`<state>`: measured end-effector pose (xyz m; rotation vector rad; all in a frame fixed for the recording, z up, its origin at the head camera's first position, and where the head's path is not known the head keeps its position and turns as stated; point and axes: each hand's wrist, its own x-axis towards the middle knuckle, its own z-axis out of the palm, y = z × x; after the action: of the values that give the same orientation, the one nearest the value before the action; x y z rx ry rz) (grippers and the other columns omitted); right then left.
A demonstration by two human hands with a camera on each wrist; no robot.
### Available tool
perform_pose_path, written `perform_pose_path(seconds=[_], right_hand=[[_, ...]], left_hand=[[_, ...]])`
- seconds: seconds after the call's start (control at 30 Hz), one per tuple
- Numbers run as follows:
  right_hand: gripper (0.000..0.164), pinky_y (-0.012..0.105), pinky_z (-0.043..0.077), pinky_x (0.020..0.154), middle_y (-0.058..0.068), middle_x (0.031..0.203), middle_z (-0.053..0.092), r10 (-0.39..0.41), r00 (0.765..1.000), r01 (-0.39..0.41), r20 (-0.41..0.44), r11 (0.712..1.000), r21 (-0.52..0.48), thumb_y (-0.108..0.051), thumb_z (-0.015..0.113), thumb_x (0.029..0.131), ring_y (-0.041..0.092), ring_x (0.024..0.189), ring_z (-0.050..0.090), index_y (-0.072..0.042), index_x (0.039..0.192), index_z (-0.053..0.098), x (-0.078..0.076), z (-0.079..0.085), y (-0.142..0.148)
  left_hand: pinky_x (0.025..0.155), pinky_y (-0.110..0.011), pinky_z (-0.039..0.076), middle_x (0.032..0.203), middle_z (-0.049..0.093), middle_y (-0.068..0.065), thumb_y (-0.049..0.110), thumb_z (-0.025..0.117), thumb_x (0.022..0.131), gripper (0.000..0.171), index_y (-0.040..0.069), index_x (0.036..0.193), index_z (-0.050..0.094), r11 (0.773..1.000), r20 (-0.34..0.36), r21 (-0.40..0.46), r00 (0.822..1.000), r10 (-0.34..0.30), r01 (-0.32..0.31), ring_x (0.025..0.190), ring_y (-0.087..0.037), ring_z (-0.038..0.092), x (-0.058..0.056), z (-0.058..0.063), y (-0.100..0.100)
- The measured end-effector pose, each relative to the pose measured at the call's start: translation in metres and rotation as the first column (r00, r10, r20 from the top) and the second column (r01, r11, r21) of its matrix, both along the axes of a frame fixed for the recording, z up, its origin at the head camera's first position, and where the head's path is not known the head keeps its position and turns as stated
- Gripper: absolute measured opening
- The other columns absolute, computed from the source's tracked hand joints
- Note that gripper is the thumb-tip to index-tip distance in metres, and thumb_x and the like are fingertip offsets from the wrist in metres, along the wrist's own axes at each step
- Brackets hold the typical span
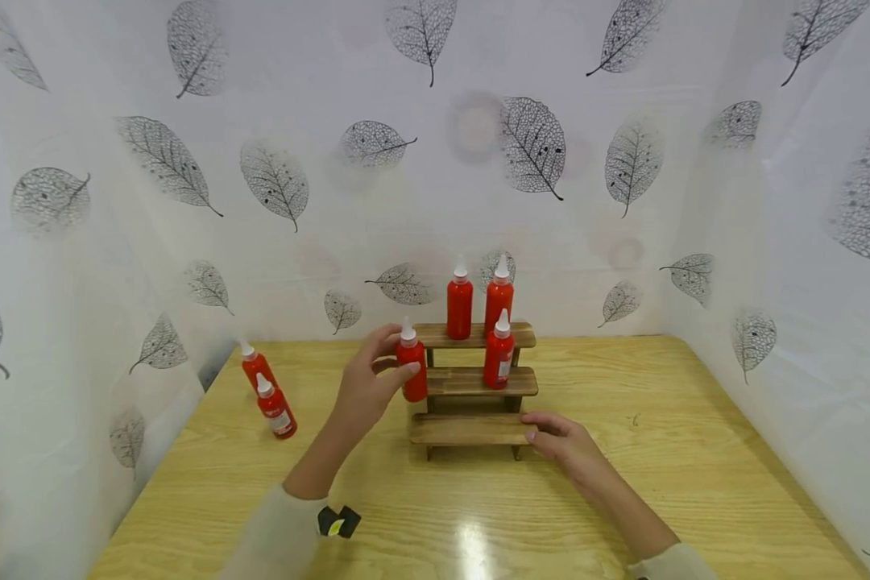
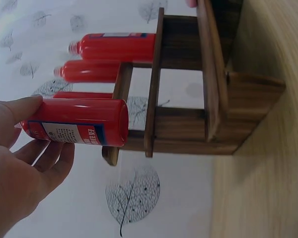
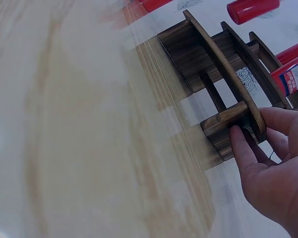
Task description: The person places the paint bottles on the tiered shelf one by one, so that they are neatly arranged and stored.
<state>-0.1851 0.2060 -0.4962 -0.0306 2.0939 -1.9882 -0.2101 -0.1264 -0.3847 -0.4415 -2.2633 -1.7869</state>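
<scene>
My left hand [image 1: 366, 387] holds a red squeeze bottle [image 1: 412, 380] with a white pointed nozzle, thumb on one side and fingers on the other. It is upright in the air by the left end of the middle step; its label shows in the left wrist view. The brown three-step wooden stand [image 1: 464, 430] is on the table. My right hand [image 1: 569, 453] pinches the right end of its lowest step between thumb and fingers. Two like bottles stand on the top step, a left one [image 1: 460, 309] and a right one [image 1: 495, 298]. Another bottle [image 1: 498, 362] stands on the middle step's right side.
Two more red bottles stand on the table to the left, a rear one [image 1: 258, 369] and a front one [image 1: 279, 412]. White leaf-print sheeting [image 1: 435, 217] surrounds the back and sides of the wooden table [image 1: 696, 451].
</scene>
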Motion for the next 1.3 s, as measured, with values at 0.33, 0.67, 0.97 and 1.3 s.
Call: perform_pose_path(seconds=[0.33,0.67,0.97,1.3], right_hand=[[0.045,0.026,0.052,0.098,0.016,0.146,0.051,-0.009,1.0,0.009,0.005,1.0,0.014,-0.02,0.071,0.094,0.02,0.123,0.056,-0.001,0.134,0.061,0.0,0.0,0.0],[0.045,0.025,0.051,0.097,0.015,0.146,0.05,-0.013,1.0,0.013,0.01,1.0,0.011,-0.02,0.07,0.094,0.019,0.122,0.056,-0.002,0.134,0.061,0.002,0.0,0.001],[0.045,0.027,0.051,0.099,0.015,0.147,0.05,-0.014,1.0,0.014,0.012,1.0,0.017,-0.02,0.07,0.094,0.021,0.126,0.054,-0.002,0.134,0.061,0.001,0.0,-0.001],[0.047,0.03,0.052,0.099,0.016,0.143,0.052,-0.006,1.0,0.006,0.011,1.0,0.017,-0.022,0.07,0.095,0.018,0.118,0.058,-0.002,0.136,0.059,0.001,0.0,0.0]], left_hand=[[0.097,-0.043,0.056,0.13,0.066,-0.006,0.013,0.075,0.091,0.053,0.025,0.139,0.055,0.998,0.024,-0.021,0.998,-0.059,0.059,0.114,-0.027,0.064,-0.016,0.002,0.034],[0.097,-0.049,0.056,0.135,0.064,-0.01,0.016,0.072,0.094,0.054,0.026,0.143,0.051,0.994,0.039,-0.035,0.994,-0.101,0.102,0.114,-0.03,0.065,-0.028,-0.002,0.054],[0.103,-0.048,0.053,0.135,0.063,-0.011,0.012,0.07,0.095,0.052,0.025,0.141,0.051,0.992,0.021,-0.055,0.993,-0.115,0.116,0.121,-0.028,0.063,-0.032,-0.005,0.062],[0.103,-0.049,0.052,0.135,0.063,-0.01,0.011,0.071,0.095,0.053,0.021,0.143,0.051,0.99,-0.032,-0.098,0.994,-0.107,0.103,0.121,-0.027,0.062,-0.029,-0.005,0.062]])
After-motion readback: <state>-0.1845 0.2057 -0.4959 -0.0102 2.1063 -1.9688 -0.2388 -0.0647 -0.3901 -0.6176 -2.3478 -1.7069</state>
